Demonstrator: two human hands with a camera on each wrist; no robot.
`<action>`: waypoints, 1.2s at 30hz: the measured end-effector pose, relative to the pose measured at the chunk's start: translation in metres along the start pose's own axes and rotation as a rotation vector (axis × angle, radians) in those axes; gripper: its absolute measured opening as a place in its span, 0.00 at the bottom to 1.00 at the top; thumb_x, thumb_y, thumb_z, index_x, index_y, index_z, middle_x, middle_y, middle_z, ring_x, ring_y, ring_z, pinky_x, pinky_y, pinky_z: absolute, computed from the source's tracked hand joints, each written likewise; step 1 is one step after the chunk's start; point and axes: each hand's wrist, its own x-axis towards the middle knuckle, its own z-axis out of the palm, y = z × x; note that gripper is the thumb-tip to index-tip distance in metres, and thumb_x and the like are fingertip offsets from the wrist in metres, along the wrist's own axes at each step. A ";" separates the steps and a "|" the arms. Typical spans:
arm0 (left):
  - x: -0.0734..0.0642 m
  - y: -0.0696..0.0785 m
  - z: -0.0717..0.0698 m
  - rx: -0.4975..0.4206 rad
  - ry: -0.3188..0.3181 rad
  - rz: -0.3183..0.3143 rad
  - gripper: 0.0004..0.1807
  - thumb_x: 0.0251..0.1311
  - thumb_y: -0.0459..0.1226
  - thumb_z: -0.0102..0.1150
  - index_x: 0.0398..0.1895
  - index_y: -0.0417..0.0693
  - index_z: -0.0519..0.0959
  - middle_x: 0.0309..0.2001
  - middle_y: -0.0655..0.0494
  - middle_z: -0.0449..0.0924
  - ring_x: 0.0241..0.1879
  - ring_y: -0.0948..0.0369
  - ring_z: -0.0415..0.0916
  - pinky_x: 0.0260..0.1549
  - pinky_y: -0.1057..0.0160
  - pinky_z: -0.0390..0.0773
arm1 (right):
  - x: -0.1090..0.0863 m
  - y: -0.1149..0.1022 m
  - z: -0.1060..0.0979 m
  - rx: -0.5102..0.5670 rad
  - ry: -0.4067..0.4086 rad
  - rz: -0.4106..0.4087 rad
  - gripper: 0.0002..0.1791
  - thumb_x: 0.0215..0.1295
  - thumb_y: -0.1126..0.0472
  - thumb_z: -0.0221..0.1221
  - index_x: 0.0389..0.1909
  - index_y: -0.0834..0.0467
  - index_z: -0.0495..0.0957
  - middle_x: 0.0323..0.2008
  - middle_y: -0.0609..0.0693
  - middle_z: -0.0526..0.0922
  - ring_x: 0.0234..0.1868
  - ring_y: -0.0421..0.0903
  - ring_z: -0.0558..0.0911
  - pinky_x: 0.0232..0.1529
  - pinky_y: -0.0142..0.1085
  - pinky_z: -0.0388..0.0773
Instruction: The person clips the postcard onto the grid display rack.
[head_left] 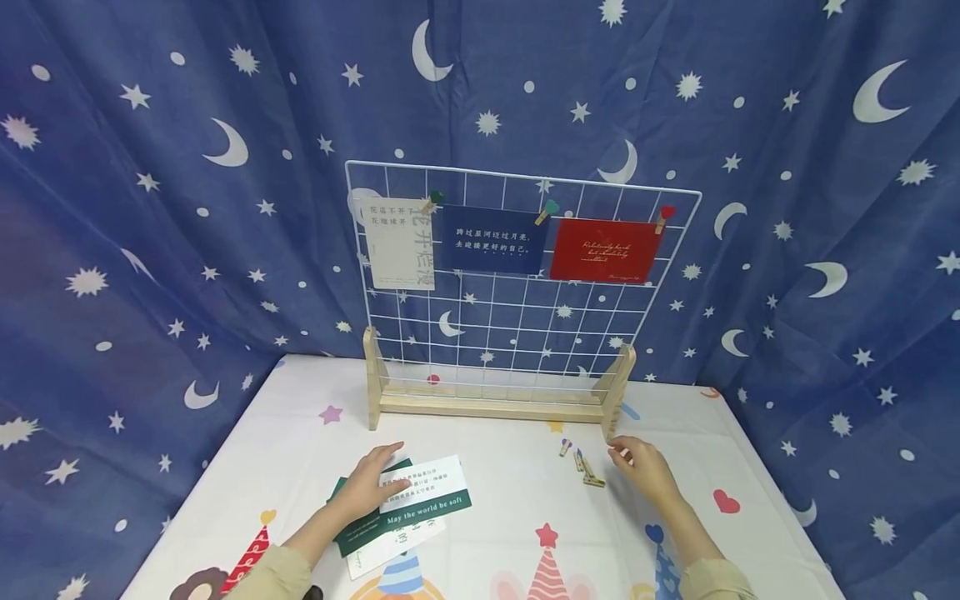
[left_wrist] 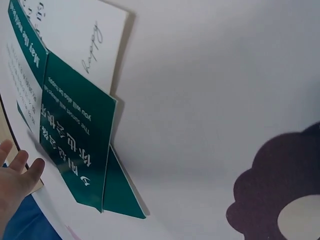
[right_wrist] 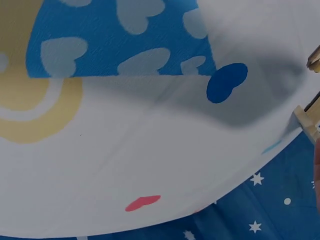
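Perhaps, relaxed and empty, my left hand (head_left: 367,485) could skew the overlapping cards (head_left: 401,521) by brushing them, and my loose, empty right hand (head_left: 647,472) scatter the pegs (head_left: 588,473) leftward.

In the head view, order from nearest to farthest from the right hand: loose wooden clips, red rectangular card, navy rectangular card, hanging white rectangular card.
1. Loose wooden clips: just left of the right hand.
2. Red card: hanging rightmost.
3. Navy card: hanging centrally.
4. White card: hanging leftmost.
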 end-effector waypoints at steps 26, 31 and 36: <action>0.005 0.002 0.000 0.319 -0.178 0.016 0.64 0.25 0.61 0.76 0.68 0.40 0.60 0.66 0.34 0.61 0.64 0.34 0.58 0.56 0.28 0.60 | 0.008 -0.005 0.025 0.041 -0.098 0.075 0.13 0.61 0.62 0.60 0.42 0.66 0.79 0.34 0.57 0.83 0.33 0.50 0.81 0.36 0.45 0.80; 0.005 0.003 0.003 0.353 -0.177 -0.028 0.63 0.23 0.59 0.78 0.66 0.39 0.62 0.68 0.34 0.58 0.65 0.32 0.54 0.58 0.26 0.55 | 0.011 -0.009 0.029 0.050 -0.108 0.078 0.14 0.61 0.60 0.60 0.43 0.65 0.79 0.36 0.58 0.83 0.36 0.53 0.81 0.39 0.48 0.80; 0.006 0.004 0.006 0.327 -0.140 -0.040 0.60 0.23 0.56 0.79 0.65 0.41 0.65 0.67 0.34 0.59 0.65 0.31 0.54 0.59 0.26 0.53 | 0.014 -0.014 0.028 0.047 -0.101 0.086 0.13 0.61 0.60 0.60 0.44 0.64 0.79 0.37 0.58 0.83 0.38 0.54 0.82 0.41 0.49 0.79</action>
